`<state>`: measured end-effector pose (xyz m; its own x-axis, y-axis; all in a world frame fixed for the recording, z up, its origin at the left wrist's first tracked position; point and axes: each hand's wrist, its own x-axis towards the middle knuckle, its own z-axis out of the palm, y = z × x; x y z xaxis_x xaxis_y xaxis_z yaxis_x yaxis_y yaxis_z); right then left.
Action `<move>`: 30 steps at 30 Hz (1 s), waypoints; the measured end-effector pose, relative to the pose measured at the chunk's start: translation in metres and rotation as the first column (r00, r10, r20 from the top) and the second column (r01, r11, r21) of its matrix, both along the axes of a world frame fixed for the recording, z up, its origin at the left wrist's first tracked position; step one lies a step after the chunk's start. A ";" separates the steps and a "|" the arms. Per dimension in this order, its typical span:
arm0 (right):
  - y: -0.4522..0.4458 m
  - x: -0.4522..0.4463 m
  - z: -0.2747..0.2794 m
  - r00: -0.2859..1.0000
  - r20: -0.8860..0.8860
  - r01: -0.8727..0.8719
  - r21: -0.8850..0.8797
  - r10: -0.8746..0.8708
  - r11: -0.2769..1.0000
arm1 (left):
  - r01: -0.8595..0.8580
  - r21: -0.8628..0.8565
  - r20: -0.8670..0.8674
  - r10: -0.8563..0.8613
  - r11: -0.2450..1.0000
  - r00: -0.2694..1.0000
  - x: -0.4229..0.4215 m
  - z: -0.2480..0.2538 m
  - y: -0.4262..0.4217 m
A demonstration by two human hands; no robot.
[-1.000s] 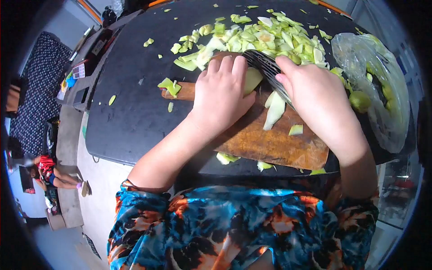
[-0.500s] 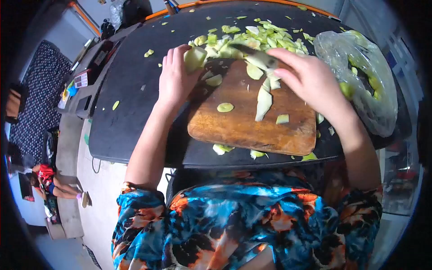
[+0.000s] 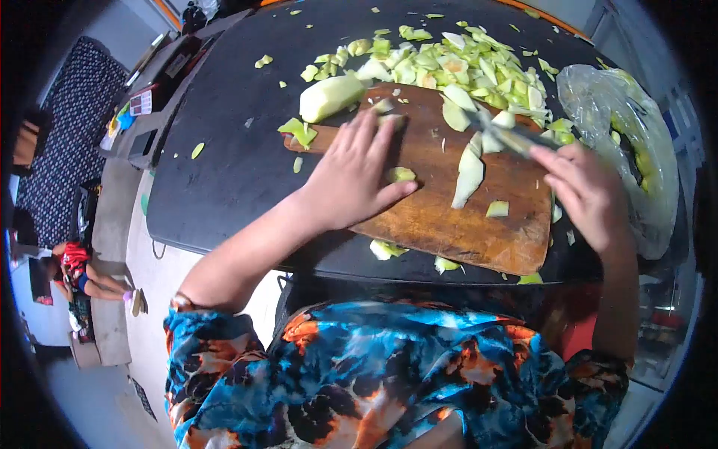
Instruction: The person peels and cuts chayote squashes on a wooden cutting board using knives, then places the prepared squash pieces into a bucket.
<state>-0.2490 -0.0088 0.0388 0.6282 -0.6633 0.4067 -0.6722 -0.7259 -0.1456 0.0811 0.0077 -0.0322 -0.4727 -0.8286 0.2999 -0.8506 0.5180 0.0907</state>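
Note:
My left hand lies on the wooden cutting board, its fingers spread and partly over a small green slice. Just beyond those fingertips rests a peeled pale-green fruit, at the board's far left corner. In my right hand is a knife, its blade pointing left, low over the board's right side and blurred by motion. Around the blade are pale slices, among them a long peeled strip. A square green piece sits nearer to me.
A heap of cut green pieces spreads behind the board on the black table. On the right stands a clear plastic bag with green fruit in it. Scraps lie along the front edge. At far left, a person is beyond the table.
My left hand has let go of the peeled fruit and come down onto the board. My right hand has moved right and nearer with the knife. The view has shifted slightly.

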 end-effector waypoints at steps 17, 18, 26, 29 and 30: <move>0.013 -0.046 0.028 0.970 0.026 0.243 -0.083 -0.242 0.966 | 0.835 -0.062 -0.227 -0.823 0.546 0.521 -0.099 0.016 -0.041; 0.013 -0.048 0.028 0.965 0.008 0.261 -0.107 -0.262 0.959 | 0.862 -0.015 -0.170 -0.851 0.507 0.497 -0.102 0.010 -0.038; 0.012 -0.042 0.021 0.983 0.003 0.183 -0.068 -0.183 0.981 | 0.808 -0.016 0.116 -0.802 0.589 0.586 -0.081 0.008 -0.131; 0.010 -0.033 0.020 0.987 -0.077 0.130 -0.135 -0.142 0.982 | 0.450 -0.414 0.410 -0.280 0.791 0.868 -0.062 0.004 -0.180; 0.006 -0.031 0.019 0.986 -0.107 0.106 -0.161 -0.124 0.981 | 0.347 -0.486 0.346 -0.188 0.802 0.919 -0.058 0.007 -0.184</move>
